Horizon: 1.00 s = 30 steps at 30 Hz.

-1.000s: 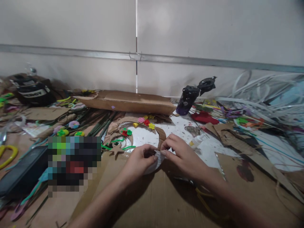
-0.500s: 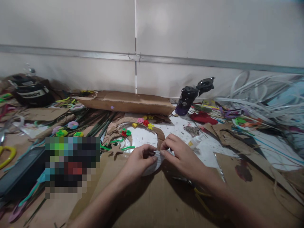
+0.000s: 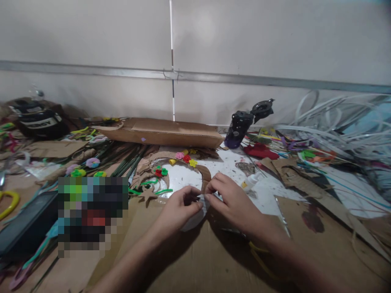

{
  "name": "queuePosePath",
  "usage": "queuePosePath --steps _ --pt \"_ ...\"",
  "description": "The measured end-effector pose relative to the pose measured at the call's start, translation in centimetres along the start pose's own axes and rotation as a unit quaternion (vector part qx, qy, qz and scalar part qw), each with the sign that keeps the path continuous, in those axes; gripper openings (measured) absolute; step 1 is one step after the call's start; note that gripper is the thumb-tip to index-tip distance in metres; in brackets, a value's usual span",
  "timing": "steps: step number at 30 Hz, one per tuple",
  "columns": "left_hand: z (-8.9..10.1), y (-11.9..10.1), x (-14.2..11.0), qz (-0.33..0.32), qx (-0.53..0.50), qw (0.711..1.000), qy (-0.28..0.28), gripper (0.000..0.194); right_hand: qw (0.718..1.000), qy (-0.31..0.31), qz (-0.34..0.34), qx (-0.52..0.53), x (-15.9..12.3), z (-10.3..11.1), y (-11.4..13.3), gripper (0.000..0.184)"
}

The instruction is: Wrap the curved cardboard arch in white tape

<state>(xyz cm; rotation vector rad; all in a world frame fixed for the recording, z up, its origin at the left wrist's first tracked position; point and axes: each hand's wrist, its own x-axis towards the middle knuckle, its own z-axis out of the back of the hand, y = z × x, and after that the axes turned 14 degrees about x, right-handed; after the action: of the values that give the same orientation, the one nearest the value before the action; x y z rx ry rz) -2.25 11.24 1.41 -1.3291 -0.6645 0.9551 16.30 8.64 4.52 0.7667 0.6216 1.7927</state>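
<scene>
Between my two hands is a thin white piece (image 3: 194, 219) that looks like paper, its lower edge curved. My left hand (image 3: 183, 207) pinches it between thumb and fingers from the left. The fingertips of my right hand (image 3: 224, 193) close on its upper right edge, close to the left fingertips. Just beyond them lies a brown cardboard ring (image 3: 205, 174) decorated with small coloured flowers (image 3: 186, 158). A cardboard star (image 3: 148, 196) lies left of my hands. Right of them is a small white bottle with a nozzle (image 3: 250, 182).
A cardboard sheet (image 3: 189, 260) lies under my hands. Behind are a long cardboard box (image 3: 165, 134) and a dark bottle with its lid raised (image 3: 240, 128). Yellow-handled scissors (image 3: 9, 203) and a black case (image 3: 30, 221) lie left; white strips (image 3: 317, 118) pile up right.
The white piece has tilted slightly between my fingers. Both hands stay almost in place, and the whole view has shifted a little.
</scene>
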Motion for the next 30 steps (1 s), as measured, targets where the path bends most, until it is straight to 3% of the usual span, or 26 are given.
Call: queuePosePath --steps 18,30 --pt "-0.8 -0.1 0.3 0.005 0.045 0.997 -0.06 0.016 0.999 -0.009 0.008 -0.032 -0.3 -0.1 0.5 0.015" --pt "-0.6 -0.3 0.2 0.042 0.03 0.993 -0.102 0.02 0.986 -0.061 -0.026 0.152 -0.8 0.7 -0.6 0.016"
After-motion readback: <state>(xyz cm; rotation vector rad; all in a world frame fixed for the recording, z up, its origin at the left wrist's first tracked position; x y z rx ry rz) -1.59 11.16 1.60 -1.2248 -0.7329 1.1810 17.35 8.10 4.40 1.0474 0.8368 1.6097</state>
